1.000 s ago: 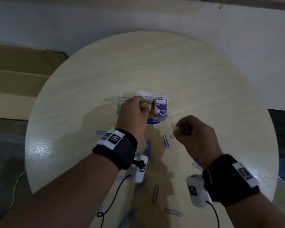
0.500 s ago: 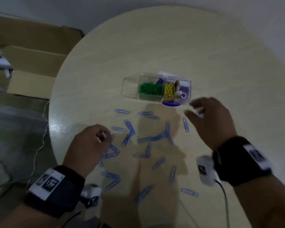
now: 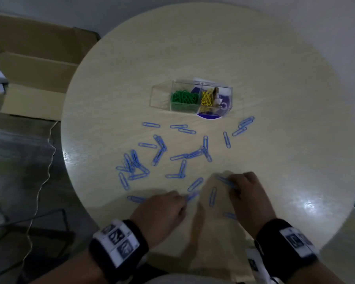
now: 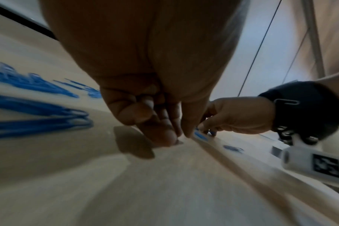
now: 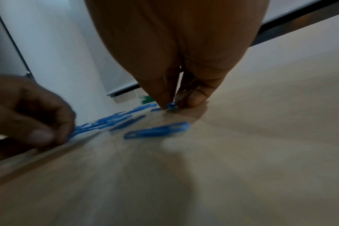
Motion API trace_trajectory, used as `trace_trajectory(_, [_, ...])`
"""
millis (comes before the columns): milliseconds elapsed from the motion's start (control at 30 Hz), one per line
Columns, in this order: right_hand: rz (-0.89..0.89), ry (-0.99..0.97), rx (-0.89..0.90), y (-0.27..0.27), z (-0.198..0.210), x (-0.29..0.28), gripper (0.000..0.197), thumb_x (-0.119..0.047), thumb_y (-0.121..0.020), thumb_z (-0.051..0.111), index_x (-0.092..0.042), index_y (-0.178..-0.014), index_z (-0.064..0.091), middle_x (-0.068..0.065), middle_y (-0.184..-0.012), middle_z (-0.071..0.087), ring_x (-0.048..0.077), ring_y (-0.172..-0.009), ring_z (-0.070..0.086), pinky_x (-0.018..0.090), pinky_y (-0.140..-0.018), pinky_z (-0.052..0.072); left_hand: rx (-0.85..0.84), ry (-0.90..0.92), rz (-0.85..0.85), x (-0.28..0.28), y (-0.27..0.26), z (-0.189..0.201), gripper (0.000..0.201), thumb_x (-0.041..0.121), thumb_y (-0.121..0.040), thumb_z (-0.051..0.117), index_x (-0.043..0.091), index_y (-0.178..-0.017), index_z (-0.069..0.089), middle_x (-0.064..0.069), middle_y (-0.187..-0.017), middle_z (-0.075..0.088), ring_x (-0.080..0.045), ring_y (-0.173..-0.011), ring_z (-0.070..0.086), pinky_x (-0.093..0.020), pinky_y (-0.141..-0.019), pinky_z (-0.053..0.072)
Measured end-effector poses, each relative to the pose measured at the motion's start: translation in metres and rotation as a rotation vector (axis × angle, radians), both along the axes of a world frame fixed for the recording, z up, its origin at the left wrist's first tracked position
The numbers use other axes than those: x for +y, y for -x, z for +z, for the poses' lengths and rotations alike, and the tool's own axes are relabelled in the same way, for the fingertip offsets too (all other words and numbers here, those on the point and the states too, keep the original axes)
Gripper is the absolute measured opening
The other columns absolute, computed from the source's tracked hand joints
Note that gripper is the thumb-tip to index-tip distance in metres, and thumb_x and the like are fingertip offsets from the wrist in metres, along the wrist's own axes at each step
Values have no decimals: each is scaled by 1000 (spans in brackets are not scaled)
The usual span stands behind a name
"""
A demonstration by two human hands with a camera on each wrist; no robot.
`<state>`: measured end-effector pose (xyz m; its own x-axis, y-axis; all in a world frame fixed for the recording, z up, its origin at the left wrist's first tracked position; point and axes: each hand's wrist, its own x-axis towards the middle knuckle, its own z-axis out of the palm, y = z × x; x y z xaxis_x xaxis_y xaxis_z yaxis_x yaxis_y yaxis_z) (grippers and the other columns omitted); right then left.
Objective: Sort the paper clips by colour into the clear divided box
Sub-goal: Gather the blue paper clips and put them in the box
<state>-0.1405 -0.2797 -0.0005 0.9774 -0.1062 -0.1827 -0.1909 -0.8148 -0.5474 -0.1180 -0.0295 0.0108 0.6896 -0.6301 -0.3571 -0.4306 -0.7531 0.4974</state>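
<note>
The clear divided box (image 3: 161, 97) stands mid-table. Green clips (image 3: 184, 97) fill its middle compartment, yellow clips (image 3: 206, 98) lie in the right one, and the left one looks empty. Several blue clips (image 3: 179, 156) lie scattered in front of it. My left hand (image 3: 183, 199) is down near the front edge, fingers curled, tips pinched (image 4: 177, 137) at a blurred blue clip (image 3: 192, 195). My right hand (image 3: 233, 184) pinches another blue clip (image 3: 223, 179) between thumb and finger against the table (image 5: 171, 105).
The round wooden table (image 3: 275, 89) has its front edge close under my wrists. More blue clips (image 3: 245, 123) lie right of the box, and one (image 3: 213, 196) lies between my hands. Cardboard boxes (image 3: 35, 72) and a cable (image 3: 43, 177) are on the floor at the left.
Both hands pulled back from the box to the near part of the table. The right hand no longer holds a yellow clip. Each hand has come down onto a blue clip.
</note>
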Motion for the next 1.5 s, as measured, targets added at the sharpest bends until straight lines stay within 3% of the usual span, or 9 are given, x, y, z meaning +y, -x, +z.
trace_trajectory(200, [64,-35,-45,-1,23,-1,39,-14,-66,75,-23,-102,64,0,-94,61,25,-86,60,39,-81,49,-175,29,243,23,-35,20,13,37,-84,61,25,-83,56,5,-84,54,-19,-76,60,-35,-65,48])
trace_trajectory(333, [243,126,127,40,28,-5,31,-34,-60,59,-27,-90,58,-5,-88,54,25,-82,55,36,-74,49,28,-242,290,73,-5,31,33,61,-68,58,28,-74,58,10,-68,60,-11,-70,62,-29,-61,46])
trace_trajectory(433, [250,77,116,38,15,5,16,-22,-65,54,-24,-82,56,-2,-82,51,29,-78,55,36,-69,48,117,-234,233,84,8,17,24,55,-69,55,30,-71,53,13,-69,52,-10,-75,60,-29,-63,42])
trace_trajectory(667, [335,125,-63,-45,3,43,18,-13,-77,52,-18,-87,66,8,-83,61,35,-75,57,38,-72,44,-143,25,164,43,-42,-3,6,30,-87,51,25,-84,52,1,-85,53,-24,-80,58,-38,-69,48])
trace_trajectory(767, [203,31,-174,-82,14,25,20,-6,-77,60,-16,-90,71,11,-86,67,33,-79,61,34,-75,44,-172,107,261,42,-64,6,11,28,-87,52,23,-93,60,1,-90,54,-23,-85,58,-38,-77,48])
trace_trajectory(867, [-34,52,-230,-114,25,-30,36,-1,-73,64,-15,-105,69,15,-104,68,36,-91,62,34,-85,42,-228,31,558,66,-67,18,12,28,-80,59,23,-91,58,-2,-91,53,-30,-83,59,-40,-75,50])
trace_trajectory(1000, [-11,223,2,-139,17,-71,58,2,-73,60,-11,-130,55,19,-135,51,40,-117,50,45,-104,35,-60,-218,726,83,-55,20,37,20,-73,68,20,-106,52,-10,-105,48,-40,-85,61,-43,-72,50])
trace_trajectory(1267, [17,171,38,-123,9,-13,27,-14,-79,64,-10,-106,67,19,-100,57,40,-85,59,41,-76,50,-152,67,515,22,-93,0,30,9,-79,65,15,-108,60,-11,-101,54,-37,-86,61,-44,-77,52])
trace_trajectory(1500, [-96,145,-61,-100,14,3,24,-24,-81,65,-12,-102,69,16,-94,69,39,-87,61,41,-82,46,-233,181,630,7,-105,10,13,21,-88,60,20,-101,63,-3,-98,61,-25,-84,62,-37,-78,50])
